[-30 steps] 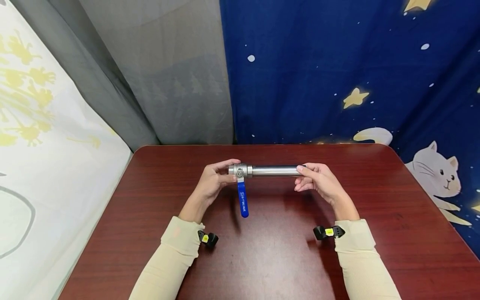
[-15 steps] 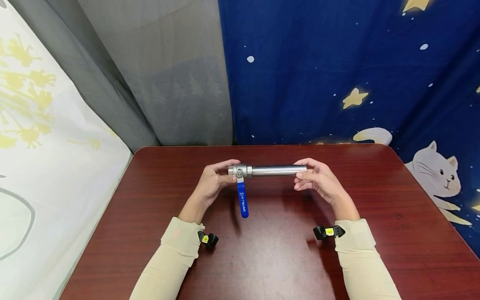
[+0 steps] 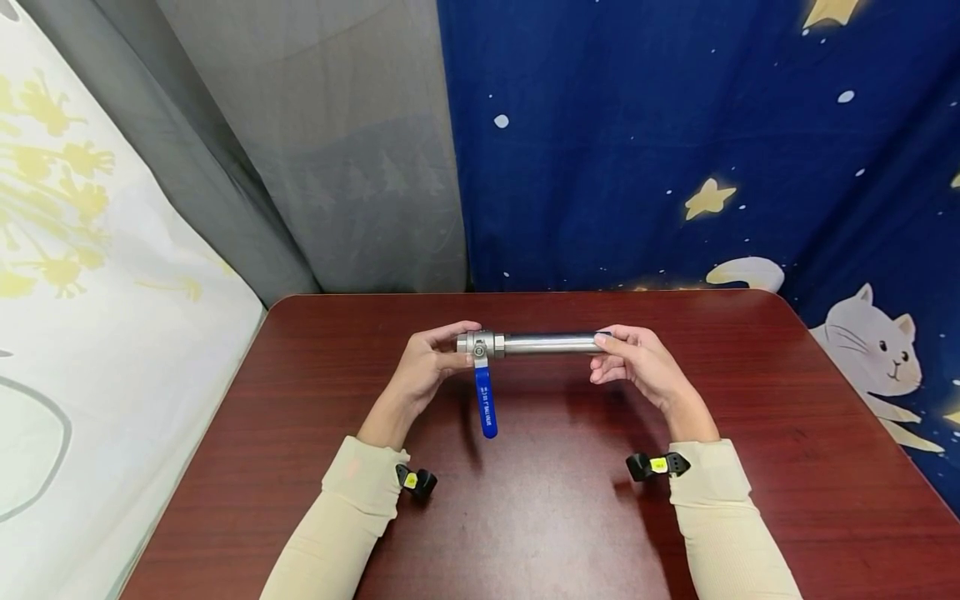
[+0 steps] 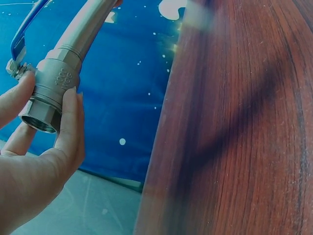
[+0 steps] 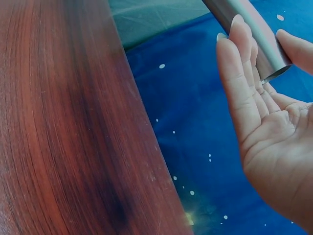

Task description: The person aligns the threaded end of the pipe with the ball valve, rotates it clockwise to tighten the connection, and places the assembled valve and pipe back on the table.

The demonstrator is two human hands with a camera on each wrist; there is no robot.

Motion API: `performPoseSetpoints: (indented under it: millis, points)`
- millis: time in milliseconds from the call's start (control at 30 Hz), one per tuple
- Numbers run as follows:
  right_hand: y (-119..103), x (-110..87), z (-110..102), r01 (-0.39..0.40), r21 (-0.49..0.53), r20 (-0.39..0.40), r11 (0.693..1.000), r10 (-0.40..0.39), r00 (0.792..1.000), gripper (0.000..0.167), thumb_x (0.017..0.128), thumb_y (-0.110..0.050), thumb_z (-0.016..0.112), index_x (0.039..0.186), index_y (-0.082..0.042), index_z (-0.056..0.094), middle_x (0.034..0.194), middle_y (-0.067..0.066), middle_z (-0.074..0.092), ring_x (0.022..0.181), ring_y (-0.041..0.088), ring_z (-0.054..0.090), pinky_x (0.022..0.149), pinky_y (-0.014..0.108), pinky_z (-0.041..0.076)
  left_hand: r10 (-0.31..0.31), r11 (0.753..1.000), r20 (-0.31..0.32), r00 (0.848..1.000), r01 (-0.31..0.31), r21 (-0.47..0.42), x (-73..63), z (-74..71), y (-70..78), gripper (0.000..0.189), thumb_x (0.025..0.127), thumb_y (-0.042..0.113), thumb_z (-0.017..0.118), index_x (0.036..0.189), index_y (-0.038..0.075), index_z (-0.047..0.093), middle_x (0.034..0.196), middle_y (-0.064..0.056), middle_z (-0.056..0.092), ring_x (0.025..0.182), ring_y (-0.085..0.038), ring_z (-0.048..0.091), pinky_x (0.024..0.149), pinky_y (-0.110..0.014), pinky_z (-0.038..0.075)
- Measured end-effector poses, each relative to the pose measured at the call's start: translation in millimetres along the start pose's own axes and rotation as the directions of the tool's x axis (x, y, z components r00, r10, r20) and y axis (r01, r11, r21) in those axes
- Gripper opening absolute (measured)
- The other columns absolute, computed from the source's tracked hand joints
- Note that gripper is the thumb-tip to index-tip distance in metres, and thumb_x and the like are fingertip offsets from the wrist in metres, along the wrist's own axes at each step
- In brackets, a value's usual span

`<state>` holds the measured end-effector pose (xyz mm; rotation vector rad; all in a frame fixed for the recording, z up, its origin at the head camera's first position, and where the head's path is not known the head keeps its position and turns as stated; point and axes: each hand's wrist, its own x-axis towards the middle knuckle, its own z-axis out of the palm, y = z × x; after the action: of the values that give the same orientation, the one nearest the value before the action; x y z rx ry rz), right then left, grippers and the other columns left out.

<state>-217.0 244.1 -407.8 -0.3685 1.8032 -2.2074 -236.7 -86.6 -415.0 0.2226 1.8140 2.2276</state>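
Observation:
Between my two hands a steel ball valve (image 3: 480,342) and a smooth metal pipe (image 3: 553,343) are joined end to end, held level above the table. The valve's blue lever handle (image 3: 486,403) points toward me, across the pipe's line. My left hand (image 3: 423,367) grips the valve body, thumb on the near side and fingers on the far side. In the left wrist view the valve's free end (image 4: 41,119) shows an open hexagonal mouth. My right hand (image 3: 643,364) pinches the pipe's right end, and the right wrist view shows its open end (image 5: 278,73) between thumb and fingers.
The reddish-brown wooden table (image 3: 540,517) has rounded far corners. Behind it hang a grey curtain (image 3: 360,167) and a blue curtain (image 3: 600,150) with stars and a cat. A white printed cloth (image 3: 135,333) hangs on the left. Each wrist wears a small black camera (image 3: 657,466).
The right thumb slid down off the pipe's end, showing it, then moved back up over it, while the right fingers shifted round it. The left hand and valve stay nearly still.

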Motion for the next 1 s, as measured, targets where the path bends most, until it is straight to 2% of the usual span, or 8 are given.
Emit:
performPoseSetpoints:
  millis: [467,633,700,833,1000]
  points:
    - [-0.5,1.5,3.0,-0.082,-0.079,-0.102,0.993,0.074,0.992,0.026,0.099,-0.027,0.057,0.09,-0.003,0.062,0.067,0.01,0.066,0.056,0.019,0.068,0.061,0.034,0.059,0.002,1.0,0.0,1.0,-0.002,-0.003,-0.6,-1.0,-0.1,0.048,0.078,-0.013,0.066,0.123,0.001,0.064,0.115,-0.015,0.056,0.094,-0.025,0.061,0.075,-0.028,0.057]
    - [0.3,1.4,2.8,-0.084,-0.071,-0.109,0.994,0.076,0.991,0.025,0.098,-0.027,0.059,0.098,-0.003,0.061,0.067,0.009,0.066,0.056,0.018,0.067,0.061,0.033,0.059,-0.002,1.0,0.0,1.0,0.002,-0.002,-0.3,-1.0,-0.1,0.048,0.078,-0.013,0.066,0.124,0.001,0.064,0.116,-0.015,0.055,0.095,-0.025,0.06,0.076,-0.029,0.057]
    - [0.9,1.1,2.3,-0.076,-0.062,-0.099,0.995,0.069,0.993,0.025,0.098,-0.025,0.059,0.107,-0.001,0.06,0.068,0.009,0.067,0.056,0.018,0.067,0.061,0.033,0.059,-0.003,1.0,0.002,1.0,0.003,0.0,-0.2,-1.1,0.0,0.048,0.078,-0.013,0.066,0.124,0.001,0.064,0.117,-0.015,0.055,0.095,-0.025,0.06,0.076,-0.029,0.057]
    - [1.6,-0.4,0.9,-0.014,-0.042,-0.029,0.999,0.013,1.0,0.032,0.095,-0.01,0.061,0.123,0.003,0.051,0.07,0.01,0.067,0.058,0.02,0.068,0.062,0.034,0.059,-0.003,1.0,-0.002,1.0,0.003,0.003,0.3,-1.5,0.1,0.049,0.078,-0.013,0.066,0.124,0.0,0.064,0.116,-0.015,0.056,0.095,-0.025,0.06,0.076,-0.029,0.057]
    - [3.2,-1.7,-0.7,0.055,-0.009,0.048,0.998,-0.055,0.997,0.03,0.091,0.003,0.06,0.119,0.001,0.051,0.073,0.011,0.068,0.062,0.021,0.069,0.064,0.037,0.059,-0.006,1.0,-0.008,1.0,0.006,0.002,-0.1,-2.0,0.1,0.048,0.078,-0.013,0.066,0.124,0.001,0.064,0.117,-0.015,0.056,0.096,-0.025,0.06,0.077,-0.03,0.057]
